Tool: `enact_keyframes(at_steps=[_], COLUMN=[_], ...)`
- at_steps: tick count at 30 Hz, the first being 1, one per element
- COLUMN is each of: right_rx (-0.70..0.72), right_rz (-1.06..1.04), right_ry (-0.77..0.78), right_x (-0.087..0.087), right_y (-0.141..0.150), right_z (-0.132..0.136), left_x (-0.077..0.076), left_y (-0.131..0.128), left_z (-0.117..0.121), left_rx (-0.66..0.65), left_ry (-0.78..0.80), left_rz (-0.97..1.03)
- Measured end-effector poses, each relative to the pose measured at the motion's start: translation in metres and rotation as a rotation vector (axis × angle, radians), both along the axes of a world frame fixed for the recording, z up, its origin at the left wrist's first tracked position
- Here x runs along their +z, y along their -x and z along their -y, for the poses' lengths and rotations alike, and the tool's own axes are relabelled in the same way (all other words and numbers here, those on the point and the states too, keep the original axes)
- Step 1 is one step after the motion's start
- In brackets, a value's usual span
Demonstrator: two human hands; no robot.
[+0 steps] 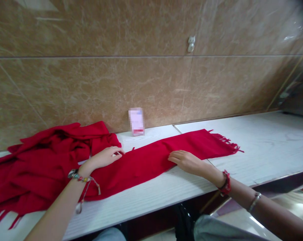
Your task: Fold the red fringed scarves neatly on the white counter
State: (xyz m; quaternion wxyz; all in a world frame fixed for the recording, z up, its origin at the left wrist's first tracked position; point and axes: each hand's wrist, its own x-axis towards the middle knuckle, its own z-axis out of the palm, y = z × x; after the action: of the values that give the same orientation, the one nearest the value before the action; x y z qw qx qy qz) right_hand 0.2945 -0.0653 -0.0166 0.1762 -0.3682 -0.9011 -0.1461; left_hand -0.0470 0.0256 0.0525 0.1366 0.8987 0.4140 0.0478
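A red fringed scarf (138, 167) lies in a long flat strip across the white tabletop, its fringe at the right end. My left hand (105, 157) rests at the strip's upper left edge, fingers loosely bent and apart. Flat on the middle of the strip, near its lower edge, lies my right hand (184, 160) with its fingers stretched out. To the left is a crumpled heap of red cloth (48, 157), also with fringe at its lower left. Whether heap and strip are one piece I cannot tell, as my left forearm covers part of it.
A small pinkish box-like object (136, 122), blurred out, stands against the brown marbled wall (103, 87). The white tabletop (262, 140) runs on to the right, towards a dark object at the far edge. A small white cat-shaped piece (191, 44) is fixed to the wall.
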Motion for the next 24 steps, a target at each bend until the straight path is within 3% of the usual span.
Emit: enact_keyframes(at_steps=[6, 11, 14, 19, 24], right_rx=[-0.096, -0.180, -0.154, -0.088, -0.129], right_rz=[0.028, 0.151, 0.185, 0.190, 0.080], right_ry=[-0.095, -0.112, -0.067, -0.004, 0.077], right_x=[-0.003, -0.002, 0.000, 0.004, -0.003], right_y=[0.003, -0.001, -0.002, 0.000, -0.003], right_z=[-0.003, -0.001, 0.003, 0.005, 0.000], left_x=[-0.012, -0.028, -0.028, -0.023, -0.032], left_y=[-0.092, -0.163, -0.174, -0.169, -0.170], left_z=[-0.052, -0.065, -0.068, -0.070, -0.037], left_rx=[0.001, 0.023, 0.020, 0.009, -0.161], left_ry=[-0.008, 0.000, -0.020, -0.056, -0.309], left_rz=[-0.065, -0.195, -0.236, -0.287, -0.152])
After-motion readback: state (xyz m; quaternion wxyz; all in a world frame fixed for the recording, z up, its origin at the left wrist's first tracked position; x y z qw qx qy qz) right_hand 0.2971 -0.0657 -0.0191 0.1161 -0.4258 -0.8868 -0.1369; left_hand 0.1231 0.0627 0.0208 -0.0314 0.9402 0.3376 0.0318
